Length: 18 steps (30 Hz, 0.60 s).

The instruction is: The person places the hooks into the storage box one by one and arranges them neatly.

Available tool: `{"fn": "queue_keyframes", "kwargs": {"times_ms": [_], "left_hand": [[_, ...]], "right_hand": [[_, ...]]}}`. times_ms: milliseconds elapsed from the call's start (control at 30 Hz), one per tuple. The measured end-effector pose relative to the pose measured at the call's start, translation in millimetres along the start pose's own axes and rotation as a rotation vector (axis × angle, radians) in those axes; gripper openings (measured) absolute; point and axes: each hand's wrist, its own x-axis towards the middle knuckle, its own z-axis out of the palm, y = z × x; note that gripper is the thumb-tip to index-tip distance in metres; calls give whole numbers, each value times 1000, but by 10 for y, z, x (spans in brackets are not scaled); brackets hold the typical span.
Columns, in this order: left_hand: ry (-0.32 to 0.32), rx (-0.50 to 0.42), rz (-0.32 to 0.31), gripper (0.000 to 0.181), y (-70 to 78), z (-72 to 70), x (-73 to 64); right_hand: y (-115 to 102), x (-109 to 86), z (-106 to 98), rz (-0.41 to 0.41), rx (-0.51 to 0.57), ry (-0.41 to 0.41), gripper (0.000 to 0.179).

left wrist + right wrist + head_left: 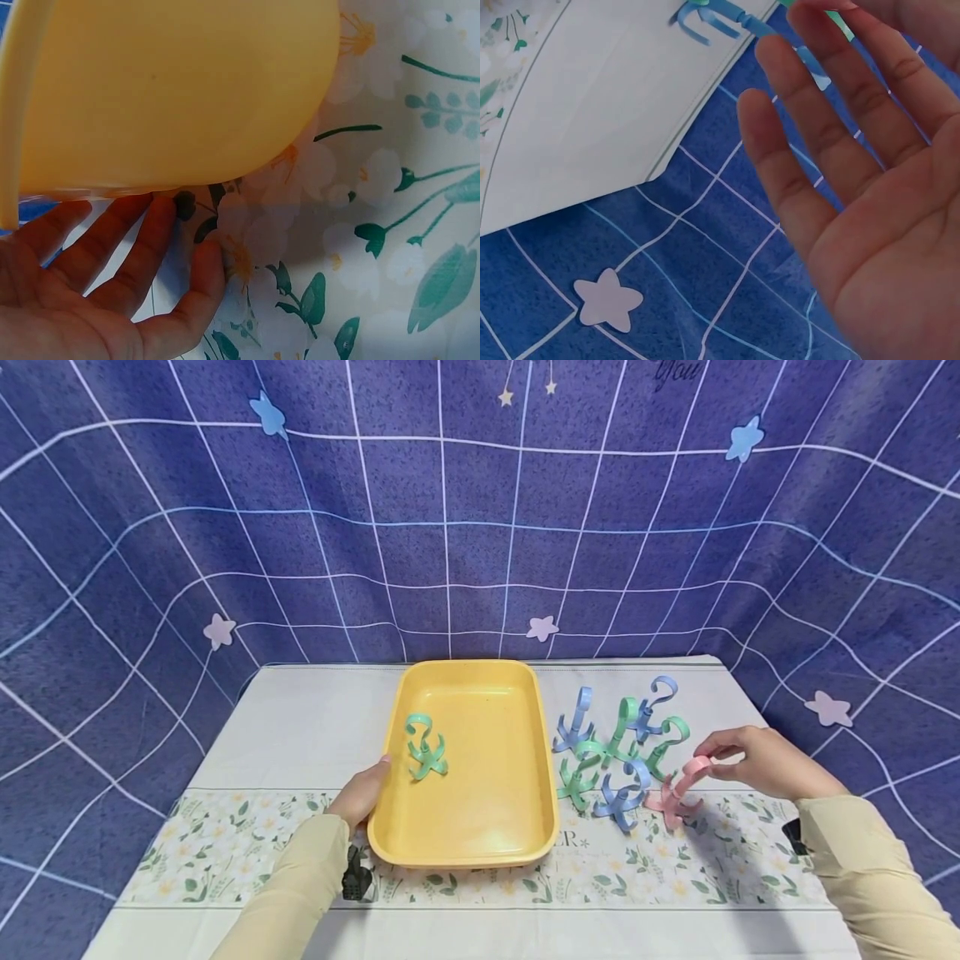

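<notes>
My right hand (772, 764) pinches the curved top of a pink claw hook (672, 802), whose prongs point down at the cloth. In the right wrist view the other fingers (780, 161) extend past that grip; the pink hook is hidden there. At the left side of a yellow tray (480, 810), my left hand (363, 793) has its thumb at the rim and its fingers (124, 240) against the outer wall. Inside the tray, toward its left, lies a green claw hook (427, 756).
Right of the tray stand blue hooks (617, 802) and green hooks (573, 785) in a close group, some overlapping. A white cloth with a floral band (240, 852) covers the table. A blue grid-patterned curtain (480, 552) hangs behind and around the sides.
</notes>
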Motion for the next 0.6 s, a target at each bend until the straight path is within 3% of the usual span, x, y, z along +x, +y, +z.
{"fn": "queue_keyframes", "kwargs": {"times_ms": [600], "left_hand": [[-4, 22, -4, 66, 12, -4, -6]], "right_hand": [[-93, 9, -143, 3, -23, 52, 17]]}}
